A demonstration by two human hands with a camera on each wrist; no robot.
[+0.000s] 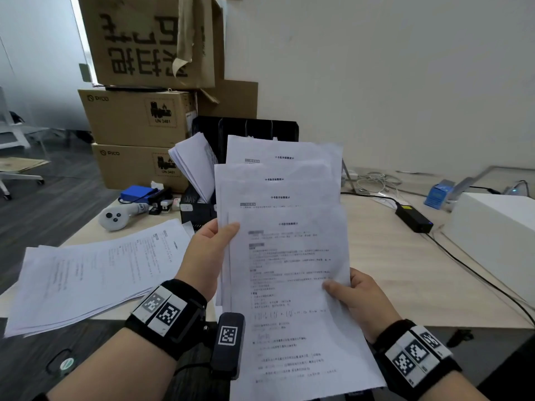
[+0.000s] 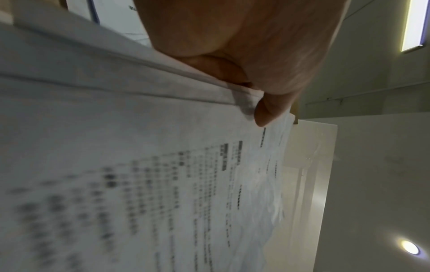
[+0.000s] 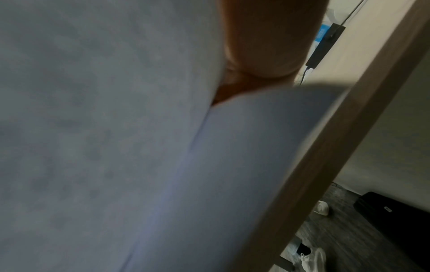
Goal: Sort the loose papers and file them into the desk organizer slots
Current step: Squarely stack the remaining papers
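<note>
I hold a fanned stack of printed white sheets [image 1: 289,256] upright above the desk's front edge. My left hand [image 1: 212,246] pinches the stack's left edge, thumb on the front page. My right hand [image 1: 354,293] grips the front sheet's right edge, thumb on top. In the left wrist view the thumb [image 2: 267,112] presses on the papers [image 2: 139,165]. The right wrist view is filled by blurred paper [image 3: 116,147]. Behind the stack stands the black desk organizer [image 1: 246,128], with a bundle of papers [image 1: 194,163] leaning in its left slot. More loose papers [image 1: 95,270] lie spread at left.
Cardboard boxes [image 1: 139,117] are stacked at the back left. A white controller [image 1: 115,217] and a blue pack [image 1: 136,193] lie near them. A black power adapter [image 1: 412,218], cables and a white box [image 1: 498,227] occupy the right side of the wooden desk [image 1: 405,270].
</note>
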